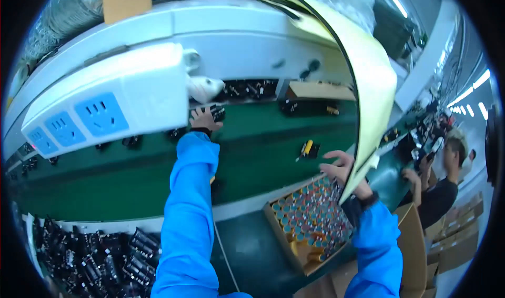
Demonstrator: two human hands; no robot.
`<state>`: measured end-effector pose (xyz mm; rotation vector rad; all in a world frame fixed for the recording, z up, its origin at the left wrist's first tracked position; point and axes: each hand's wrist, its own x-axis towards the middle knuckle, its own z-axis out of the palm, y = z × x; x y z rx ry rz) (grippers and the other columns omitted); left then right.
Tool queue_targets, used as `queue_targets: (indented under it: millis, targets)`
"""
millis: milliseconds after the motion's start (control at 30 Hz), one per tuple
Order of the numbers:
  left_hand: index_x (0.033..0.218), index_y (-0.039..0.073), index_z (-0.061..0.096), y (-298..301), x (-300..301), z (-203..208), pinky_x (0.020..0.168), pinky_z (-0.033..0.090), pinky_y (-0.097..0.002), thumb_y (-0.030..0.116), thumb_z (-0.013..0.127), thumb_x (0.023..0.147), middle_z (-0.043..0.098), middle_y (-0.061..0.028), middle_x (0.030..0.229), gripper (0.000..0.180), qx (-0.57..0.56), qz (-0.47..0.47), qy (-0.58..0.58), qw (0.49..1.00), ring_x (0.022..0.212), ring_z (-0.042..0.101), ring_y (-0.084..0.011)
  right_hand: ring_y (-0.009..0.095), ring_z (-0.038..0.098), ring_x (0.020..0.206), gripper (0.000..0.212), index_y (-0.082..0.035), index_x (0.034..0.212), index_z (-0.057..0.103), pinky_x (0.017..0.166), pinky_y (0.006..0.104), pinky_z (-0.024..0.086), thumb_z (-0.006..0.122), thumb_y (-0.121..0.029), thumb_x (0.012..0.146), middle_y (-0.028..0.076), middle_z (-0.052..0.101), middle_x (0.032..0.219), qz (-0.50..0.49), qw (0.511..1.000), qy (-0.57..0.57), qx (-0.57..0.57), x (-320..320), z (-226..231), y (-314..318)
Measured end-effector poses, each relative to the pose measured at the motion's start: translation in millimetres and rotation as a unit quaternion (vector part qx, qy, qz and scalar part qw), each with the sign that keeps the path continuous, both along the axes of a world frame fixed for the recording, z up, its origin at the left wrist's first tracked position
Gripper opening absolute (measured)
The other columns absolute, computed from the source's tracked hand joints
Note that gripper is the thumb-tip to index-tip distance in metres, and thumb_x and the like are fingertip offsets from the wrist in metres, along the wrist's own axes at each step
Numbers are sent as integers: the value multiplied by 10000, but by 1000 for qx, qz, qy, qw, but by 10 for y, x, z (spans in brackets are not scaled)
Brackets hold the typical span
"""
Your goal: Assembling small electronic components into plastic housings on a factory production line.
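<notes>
My left hand point(205, 120) reaches far out over the green belt point(252, 164), its fingers spread. They are at a small black part point(218, 113) by the belt's far edge, and whether they touch it I cannot tell. Over the far right corner of a shallow cardboard tray point(286, 245) hovers my right hand point(341, 167), fingers apart with nothing seen between them. Several small round parts point(310, 211) in teal, red and orange fill the tray. A small yellow and black piece point(306, 149) lies on the belt left of that hand.
A white power strip point(152, 87) with blue sockets hangs at the upper left. A pale yellow sheet point(376, 82) curves down beside my right hand. Several black parts point(94, 261) are heaped at the lower left. Another person point(439, 192) is at the right, near cardboard boxes point(457, 235).
</notes>
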<state>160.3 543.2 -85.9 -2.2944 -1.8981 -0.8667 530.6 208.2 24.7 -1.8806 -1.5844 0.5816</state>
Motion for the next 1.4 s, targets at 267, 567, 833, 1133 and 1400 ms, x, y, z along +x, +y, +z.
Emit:
queue_targets:
  millis: [267, 567, 833, 1133, 1400]
  targets:
    - [1251, 169, 608, -77, -114, 634, 997, 356, -573, 485, 781, 685, 538, -149, 1296, 671, -172, -101, 44, 979, 1197, 520, -355, 306, 692, 843, 880, 15, 1447, 397, 775, 365, 553, 802, -278, 722, 188, 700, 1042, 35, 944, -327, -17, -46, -575, 2144]
    - [1151, 142, 684, -1864, -1384, 1232, 1033, 304, -558, 375, 806, 716, 542, -210, 1317, 508, -31, -210, 79, 974, 1185, 510, -392, 386, 672, 929, 417, 36, 1245, 543, 808, 479, 527, 555, -223, 919, 258, 670, 1024, 121, 657, -743, 43, 1144, -2234, 3669]
    - [1138, 141, 686, -4791, -2585, 2077, 1021, 317, -438, 260, 840, 697, 521, -192, 1337, 482, -186, 77, 37, 979, 1202, 502, -341, 336, 666, 911, 263, -11, 852, 704, 782, 436, 528, 531, -197, 919, 191, 688, 908, 120, 790, -600, 27, 1869, -2142, 4334]
    - [1125, 201, 700, -6562, -2746, 883, 1048, 313, -467, 182, 858, 645, 446, -149, 1343, 506, -222, 206, -112, 946, 1213, 428, -359, 298, 695, 846, 279, -46, 823, 740, 729, 407, 554, 625, -295, 870, 144, 710, 850, 145, 665, -732, 19, 1529, -1834, 4168]
    - [1116, 221, 708, -6561, -3177, 299, 1048, 332, -453, 84, 844, 616, 427, -137, 1274, 537, -239, 229, -77, 940, 1218, 415, -350, 228, 641, 665, 260, -3, 842, 645, 576, 392, 495, 648, -263, 837, 135, 604, 672, 106, 976, -166, -89, 1381, -663, 3599]
